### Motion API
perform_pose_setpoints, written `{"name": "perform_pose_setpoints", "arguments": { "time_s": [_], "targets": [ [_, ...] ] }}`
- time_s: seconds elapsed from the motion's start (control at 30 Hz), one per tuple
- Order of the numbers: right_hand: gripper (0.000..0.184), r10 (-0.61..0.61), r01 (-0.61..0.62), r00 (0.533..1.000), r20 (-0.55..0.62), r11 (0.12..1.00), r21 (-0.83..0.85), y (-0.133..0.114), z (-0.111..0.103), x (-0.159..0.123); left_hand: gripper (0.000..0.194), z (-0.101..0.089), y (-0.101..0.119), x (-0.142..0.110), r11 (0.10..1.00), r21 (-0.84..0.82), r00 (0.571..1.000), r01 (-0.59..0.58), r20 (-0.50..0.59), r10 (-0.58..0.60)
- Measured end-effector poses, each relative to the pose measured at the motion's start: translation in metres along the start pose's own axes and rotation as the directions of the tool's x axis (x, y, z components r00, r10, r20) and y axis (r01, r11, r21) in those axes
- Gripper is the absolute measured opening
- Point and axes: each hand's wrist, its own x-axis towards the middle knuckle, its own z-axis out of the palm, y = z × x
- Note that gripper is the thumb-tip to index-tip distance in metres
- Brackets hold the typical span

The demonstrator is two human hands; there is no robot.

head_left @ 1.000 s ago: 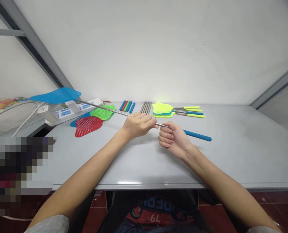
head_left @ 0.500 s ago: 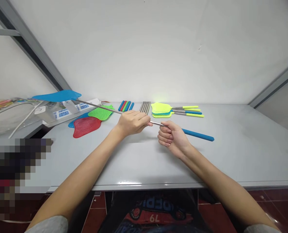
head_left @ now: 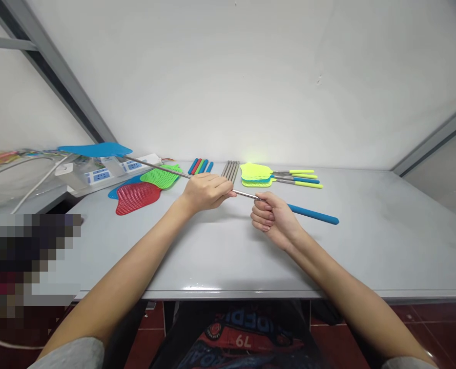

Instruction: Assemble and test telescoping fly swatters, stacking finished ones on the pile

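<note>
A fly swatter with a blue head, a long metal rod and a blue grip is held above the table, slanting down from left to right. My left hand is closed around the middle of the rod. Farther right, my right hand is closed where the rod meets the blue grip, and its fingers hide that joint. Bare metal shows between the two hands. Behind my left hand lie several metal rods side by side and several coloured grips.
Loose red and green swatter heads lie at the left, partly over a blue one. Yellow and blue fly swatters are stacked by the wall. A white power strip with cables and plastic bags stands far left.
My left hand has slid slightly left along the rod, so a little more metal shows between my hands. My right hand stays nearly in place. The view has shifted slightly.
</note>
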Motion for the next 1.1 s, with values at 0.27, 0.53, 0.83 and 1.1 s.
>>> {"name": "perform_pose_setpoints", "arguments": {
  "time_s": [0.27, 0.53, 0.83, 1.1],
  "targets": [
    [0.037, -0.031, 0.029, 0.999, -0.025, 0.997, -0.067, 0.000, -0.003, 0.001, 0.028, 0.001, -0.006, -0.006, 1.000, 0.014, 0.997, 0.018, 0.075, -0.019],
    [0.038, -0.049, 0.044, 0.998, -0.034, 0.990, -0.135, -0.002, -0.005, 0.001, 0.028, 0.000, -0.014, -0.012, 1.000, 0.016, 0.999, 0.023, 0.033, -0.023],
    [0.037, -0.066, 0.058, 0.997, -0.038, 0.984, -0.169, -0.005, -0.007, 0.001, 0.024, -0.002, -0.017, -0.013, 0.999, 0.036, 0.999, 0.019, 0.040, -0.021],
    [0.039, -0.143, 0.150, 0.989, 0.048, 0.959, -0.242, -0.015, -0.010, -0.006, 0.024, -0.018, -0.010, 0.003, 0.997, 0.068, 0.999, 0.036, -0.038, -0.033]
  ]
}}
